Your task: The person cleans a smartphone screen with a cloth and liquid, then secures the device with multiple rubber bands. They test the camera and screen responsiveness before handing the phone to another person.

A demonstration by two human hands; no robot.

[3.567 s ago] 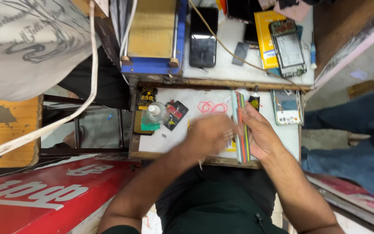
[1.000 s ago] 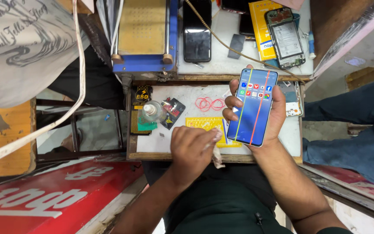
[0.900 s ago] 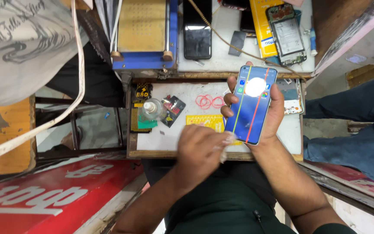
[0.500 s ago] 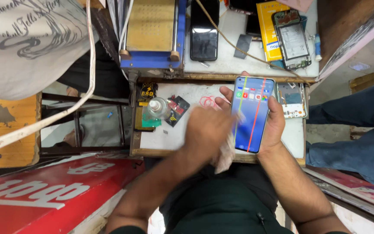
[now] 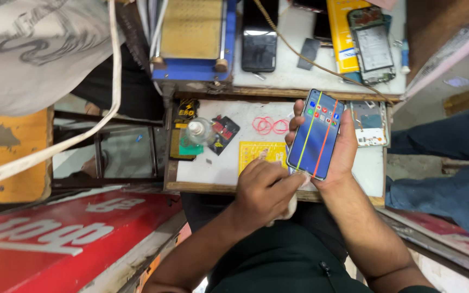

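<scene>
Our right hand (image 5: 336,142) grips a lit phone (image 5: 316,134) with coloured lines down its screen, raised above the white bench (image 5: 218,163); our left hand (image 5: 261,191), fingers curled around a pale cloth (image 5: 286,209), touches the phone's lower edge

The scene is lit evenly by soft, diffuse light, and no hard shadows are cast. The white tabletop (image 5: 221,163) is rendered bright but not blown out. A pale reflection is seen on the dark phone (image 5: 259,38) lying on the upper shelf. The lit screen of the phone (image 5: 315,133) held in the right hand (image 5: 338,147) glows without glare, crossed by thin coloured lines. The centre is kept in focus; slight motion blur is seen on the left hand (image 5: 261,190). Wide-angle bending is visible toward the edges, where the red board (image 5: 55,239) and grey cloth (image 5: 39,49) are softened.
</scene>
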